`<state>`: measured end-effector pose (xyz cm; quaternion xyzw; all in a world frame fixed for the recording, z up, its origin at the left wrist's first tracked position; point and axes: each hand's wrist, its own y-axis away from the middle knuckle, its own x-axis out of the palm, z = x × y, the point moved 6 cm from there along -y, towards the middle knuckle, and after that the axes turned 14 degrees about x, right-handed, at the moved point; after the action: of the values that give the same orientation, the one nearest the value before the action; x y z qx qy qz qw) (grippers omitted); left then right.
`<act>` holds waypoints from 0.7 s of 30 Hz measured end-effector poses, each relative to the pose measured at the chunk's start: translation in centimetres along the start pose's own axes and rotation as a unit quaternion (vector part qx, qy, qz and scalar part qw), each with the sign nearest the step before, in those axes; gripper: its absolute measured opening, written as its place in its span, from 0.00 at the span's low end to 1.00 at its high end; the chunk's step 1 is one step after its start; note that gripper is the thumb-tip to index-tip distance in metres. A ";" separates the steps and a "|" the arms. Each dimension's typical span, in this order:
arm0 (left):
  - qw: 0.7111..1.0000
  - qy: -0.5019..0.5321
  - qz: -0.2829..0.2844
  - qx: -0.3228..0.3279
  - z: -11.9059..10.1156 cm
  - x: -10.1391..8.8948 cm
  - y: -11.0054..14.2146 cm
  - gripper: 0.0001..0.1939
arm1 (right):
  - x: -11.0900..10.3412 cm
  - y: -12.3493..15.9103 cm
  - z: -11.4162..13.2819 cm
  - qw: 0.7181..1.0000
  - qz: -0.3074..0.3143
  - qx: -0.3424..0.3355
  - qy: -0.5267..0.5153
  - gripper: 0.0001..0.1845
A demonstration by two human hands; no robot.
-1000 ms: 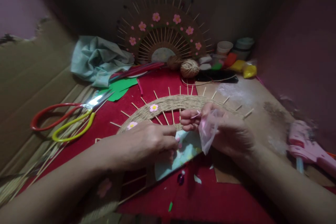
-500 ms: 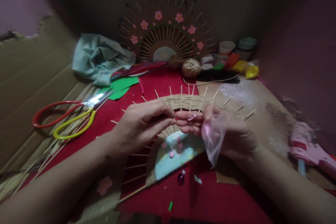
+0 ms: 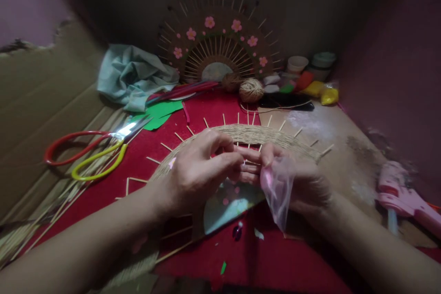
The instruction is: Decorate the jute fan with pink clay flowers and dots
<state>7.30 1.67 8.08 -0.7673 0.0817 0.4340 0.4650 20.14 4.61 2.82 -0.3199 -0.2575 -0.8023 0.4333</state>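
My right hand [image 3: 306, 181] pinches a small clear plastic bag [image 3: 279, 197] with something pink in it between thumb and finger. Its other fingers stretch out to the left, palm up. My left hand [image 3: 198, 167] meets those fingertips, its thumb and forefinger closed in a pinch. A tiny pale bit [image 3: 244, 163] shows beside this pinch, mostly hidden, so I cannot tell what it holds. Beneath both hands lies a woven fan shape [image 3: 241, 134] with thin sticks poking out round its arch. At its centre, a pale blue half-disc [image 3: 218, 218] bears small pink dots.
Scissors [image 3: 119, 135] with red and yellow handles lie left, over thin sticks [image 3: 65, 206]. At the back stand a finished-looking fan [image 3: 237, 46] with pink flowers, a twine ball [image 3: 251, 90] and a light blue cloth [image 3: 134, 76]. A pink glue gun [image 3: 396, 190] rests right.
My left hand has moved right and slightly down, closer over the right fingers. The pale pink curl that lay on those fingers is now mostly covered. The bag stays in my right hand.
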 end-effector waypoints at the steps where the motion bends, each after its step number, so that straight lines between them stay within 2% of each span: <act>1: 0.999 0.030 -0.006 -0.011 0.1 -0.2 -0.2 0.06 | 0.0 0.0 0.1 1.000 0.000 0.000 -0.001 0.02; 4: 0.979 0.170 -0.052 -0.097 0.9 -1.0 -0.7 0.03 | -0.1 -0.1 0.4 1.000 0.005 -0.006 -0.003 0.03; 7: 0.926 0.286 -0.102 -0.226 2.4 -1.0 -0.4 0.02 | -0.2 -0.3 0.6 1.000 0.008 -0.010 -0.006 0.03; 10: 0.870 0.370 -0.119 -0.303 3.3 -0.3 0.3 0.02 | -0.5 -0.4 0.8 1.000 -0.015 -0.015 -0.004 0.03; 13: 0.830 0.428 -0.125 -0.334 3.4 0.4 0.7 0.05 | -1.1 -0.4 0.7 0.997 -0.074 -0.009 0.001 0.02; 17: 0.795 0.474 -0.115 -0.360 2.9 0.8 0.6 0.06 | -1.8 -0.4 0.6 0.989 -0.145 -0.009 0.002 0.06; 19: 0.784 0.490 -0.103 -0.367 2.6 0.8 0.5 0.05 | -1.9 -0.5 0.5 0.988 -0.154 -0.011 0.005 0.07; 21: 0.790 0.483 -0.109 -0.362 2.5 0.5 0.4 0.06 | -1.7 -0.6 0.5 0.988 -0.150 -0.020 0.010 0.08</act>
<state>5.90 3.54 6.97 -0.9929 0.0480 -0.0493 0.0971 20.49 6.20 1.80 -0.2778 -0.2821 -0.8665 0.3041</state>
